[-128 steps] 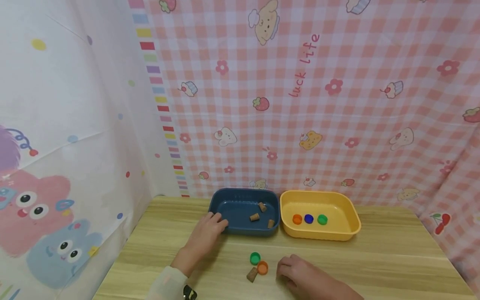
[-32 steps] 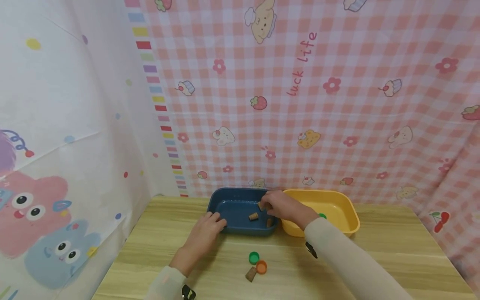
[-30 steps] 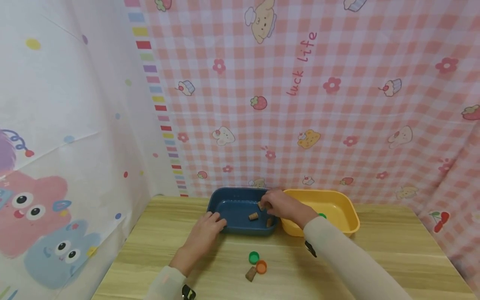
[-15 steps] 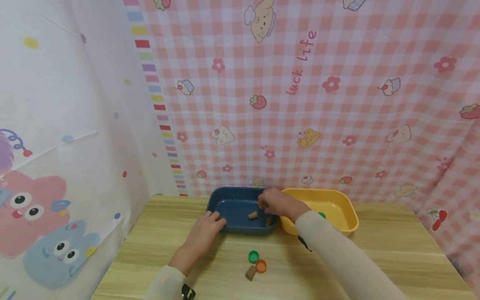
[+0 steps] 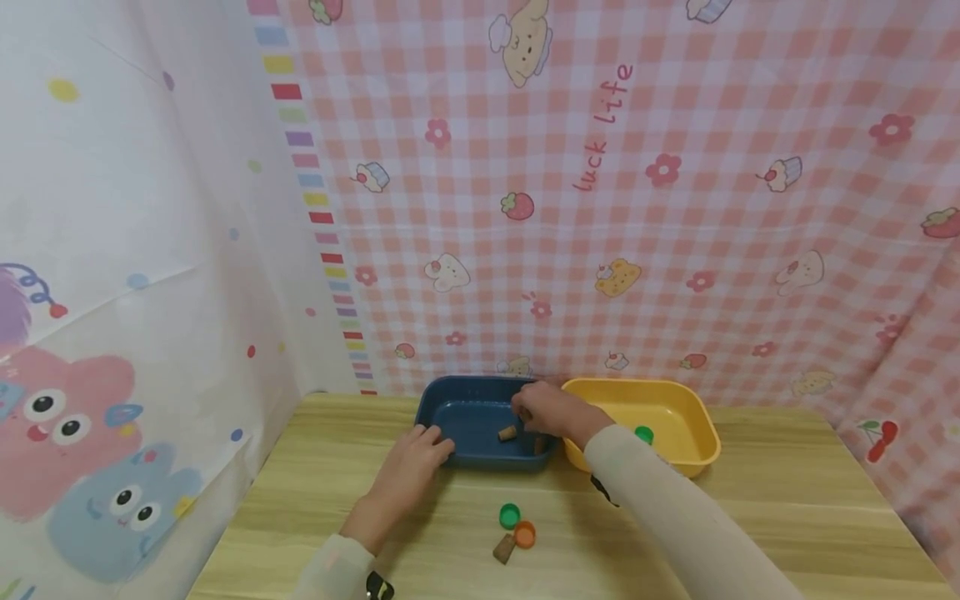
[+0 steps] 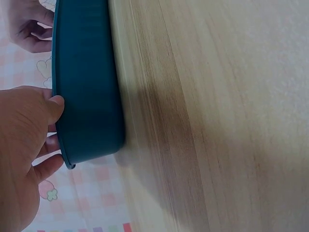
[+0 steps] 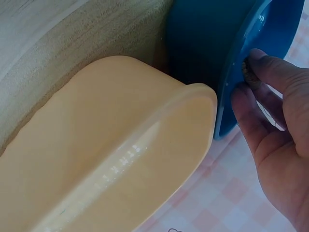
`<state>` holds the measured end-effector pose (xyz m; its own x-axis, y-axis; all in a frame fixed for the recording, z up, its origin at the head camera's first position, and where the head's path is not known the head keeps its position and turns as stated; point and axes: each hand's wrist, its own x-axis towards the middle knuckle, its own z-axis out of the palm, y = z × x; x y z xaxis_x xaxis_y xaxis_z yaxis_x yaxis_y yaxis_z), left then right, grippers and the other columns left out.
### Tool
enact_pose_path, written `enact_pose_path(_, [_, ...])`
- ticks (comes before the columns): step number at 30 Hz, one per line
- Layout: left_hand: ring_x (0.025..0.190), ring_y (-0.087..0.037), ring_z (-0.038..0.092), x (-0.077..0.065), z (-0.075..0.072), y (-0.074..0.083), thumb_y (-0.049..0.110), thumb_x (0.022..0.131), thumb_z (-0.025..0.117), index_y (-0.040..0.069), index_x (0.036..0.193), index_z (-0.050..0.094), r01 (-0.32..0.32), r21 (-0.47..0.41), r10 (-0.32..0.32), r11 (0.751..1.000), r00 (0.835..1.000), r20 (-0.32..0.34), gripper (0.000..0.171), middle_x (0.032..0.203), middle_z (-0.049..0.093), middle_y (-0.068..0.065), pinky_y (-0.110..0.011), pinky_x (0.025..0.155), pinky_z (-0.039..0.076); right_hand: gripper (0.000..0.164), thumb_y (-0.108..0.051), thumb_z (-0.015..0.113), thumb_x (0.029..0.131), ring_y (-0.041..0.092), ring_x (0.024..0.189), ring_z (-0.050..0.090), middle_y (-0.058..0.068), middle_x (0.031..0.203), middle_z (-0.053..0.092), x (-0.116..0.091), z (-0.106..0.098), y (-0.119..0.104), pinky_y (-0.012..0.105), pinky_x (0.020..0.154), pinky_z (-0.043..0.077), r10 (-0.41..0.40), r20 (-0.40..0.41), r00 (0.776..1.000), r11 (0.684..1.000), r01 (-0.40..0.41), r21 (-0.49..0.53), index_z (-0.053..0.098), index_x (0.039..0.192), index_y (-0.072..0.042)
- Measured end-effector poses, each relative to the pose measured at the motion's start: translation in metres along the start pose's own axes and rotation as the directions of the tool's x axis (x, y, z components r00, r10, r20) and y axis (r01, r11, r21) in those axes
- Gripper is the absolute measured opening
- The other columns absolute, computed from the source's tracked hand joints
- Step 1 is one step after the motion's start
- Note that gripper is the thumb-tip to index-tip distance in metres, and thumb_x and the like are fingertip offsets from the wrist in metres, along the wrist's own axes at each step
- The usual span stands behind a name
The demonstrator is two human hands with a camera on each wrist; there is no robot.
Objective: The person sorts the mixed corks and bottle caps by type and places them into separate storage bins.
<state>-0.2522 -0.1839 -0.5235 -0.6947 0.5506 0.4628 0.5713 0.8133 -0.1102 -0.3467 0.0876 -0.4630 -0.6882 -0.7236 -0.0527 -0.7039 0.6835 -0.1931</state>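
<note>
At the near left corner of the blue tray, my left hand grips the rim, thumb outside and fingers over the edge, as the left wrist view shows. Over the right end of that tray my right hand pinches a small brown cork between thumb and fingers. Another cork lies on the tray floor, and one more cork sits in shadow near the right wall. My right forearm crosses above the yellow tray, where a green bottle cap shows.
On the wooden table, in front of the trays, lie a green cap, an orange cap and a cork stopper close together. The trays stand side by side against a checked pink cloth.
My right hand has gone from the table beside the orange cap to the blue tray and taken hold of a cork there. My left hand has stayed at the rim.
</note>
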Motion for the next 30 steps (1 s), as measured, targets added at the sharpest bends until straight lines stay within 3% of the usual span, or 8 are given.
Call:
enact_pose_path(10, [0.072,-0.018,0.045,-0.002,0.0003,0.0014,0.002,0.086,0.08,0.014,0.091,0.074,-0.002,-0.021,0.001,1.0,1.0,-0.018,0.015,0.082,0.059,-0.001,-0.031,0.065,0.041,0.021,-0.004,0.078,0.09,0.017,0.086,0.064,0.004,0.093,0.069,-0.0011,0.0023,0.0004,0.034,0.082,0.057,0.026,0.018,1.0,1.0,-0.026,0.01,0.075,0.11,-0.005])
enact_pose_path(30, [0.076,-0.019,0.046,-0.0018,0.0011,0.001,0.006,0.089,0.078,0.016,0.094,0.074,0.023,-0.009,-0.023,1.0,1.0,0.011,0.012,0.086,0.06,0.0,-0.031,0.068,0.043,0.022,-0.007,0.077,0.092,0.019,0.092,0.064,0.007,0.102,0.071,-0.0036,0.0038,-0.0004,0.036,0.085,0.056,0.023,0.02,1.0,1.0,-0.024,0.007,0.074,0.113,-0.005])
